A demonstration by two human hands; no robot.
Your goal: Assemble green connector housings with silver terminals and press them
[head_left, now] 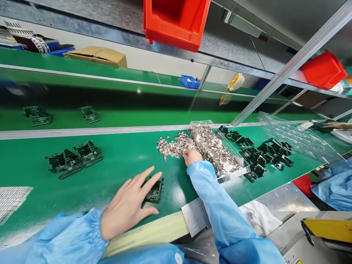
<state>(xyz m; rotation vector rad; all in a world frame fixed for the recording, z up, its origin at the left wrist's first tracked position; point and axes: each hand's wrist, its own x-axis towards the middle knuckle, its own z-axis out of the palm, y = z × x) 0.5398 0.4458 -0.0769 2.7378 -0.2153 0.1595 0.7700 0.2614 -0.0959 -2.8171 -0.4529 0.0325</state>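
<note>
My left hand (132, 200) is spread beside a small green circuit board (155, 190) on the green bench, its fingers partly over the board's left side. With fingers pinched, my right hand (191, 156) is at the edge of a loose pile of small silvery metal pieces (176, 145). What its fingertips hold, if anything, is hidden. Right beside that hand stands a clear plastic tray (233, 175) heaped with the same metal pieces (211, 146).
More circuit boards lie at the left (74, 159) and in a heap (264, 154) right of the tray. A clear plastic sheet (297, 137) leans at the right. A metal post (286, 73) rises behind; a red bin (176, 25) hangs overhead. Another person's hand (339, 125) is at far right.
</note>
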